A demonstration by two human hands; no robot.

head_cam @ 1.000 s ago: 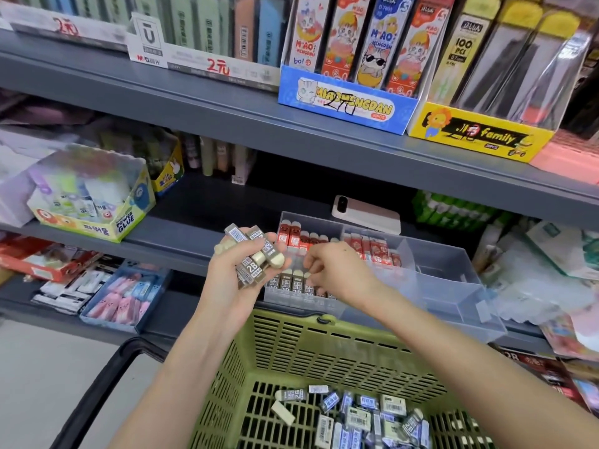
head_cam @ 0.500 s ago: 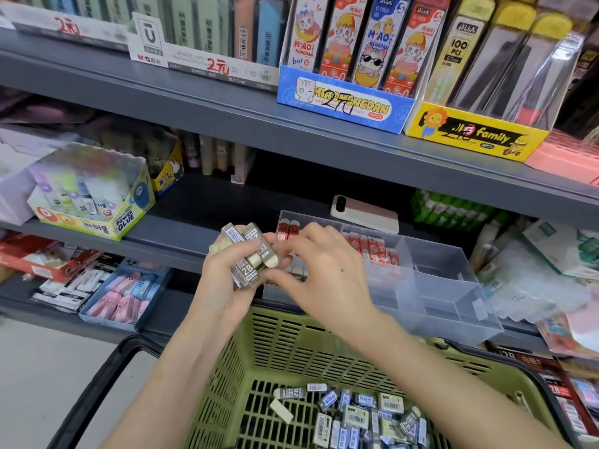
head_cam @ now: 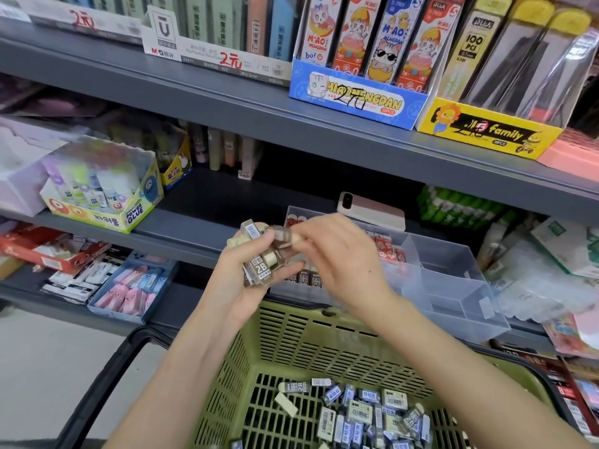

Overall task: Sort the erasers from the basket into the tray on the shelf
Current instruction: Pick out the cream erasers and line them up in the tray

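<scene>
Left hand (head_cam: pixel 238 283): palm up, fingers curled round the eraser bunch (head_cam: pixel 261 264); held above the basket's far rim, in front of the tray.
Right hand (head_cam: pixel 338 259): thumb and fingertips pinch the top eraser (head_cam: pixel 285 236) at the bunch's upper end. Motion blur there, so the pinch is probable, not certain.
Eraser bunch: small rectangular blocks, cream rubber, brown-grey paper sleeves. One sleeve reads "2B", another shows a white barcode panel.
Basket (head_cam: pixel 324 346): olive-green moulded plastic, slotted walls, grid floor; black handle (head_cam: pixel 97 377) hangs on the left.
Loose erasers (head_cam: pixel 366 413): pile on the basket floor, sleeves white, cream and blue-purple with barcodes; one reads "2B". A bare cream block (head_cam: pixel 287 405) lies at the pile's left edge.
Tray (head_cam: pixel 453 286): clear rigid plastic, split into compartments, on the middle shelf just beyond the basket.
Tray contents: red-sleeved erasers (head_cam: pixel 387 247) in a rear compartment, brown-sleeved erasers (head_cam: pixel 306 277) upright in the front-left one.
Shelf (head_cam: pixel 227 102): grey painted metal, flat ledges.
Phone (head_cam: pixel 372 210): pinkish-white slab lying behind the tray.
Writing: glue box (head_cam: pixel 107 202) "POWER GLUE"; blue box (head_cam: pixel 356 95) "MIAOMENGDAN" plus handwritten "2元"; yellow box (head_cam: pixel 486 132) "family"; lead packs (head_cam: pixel 473 50) "100 PCS"; price strip (head_cam: pixel 227 61) "2元".
</scene>
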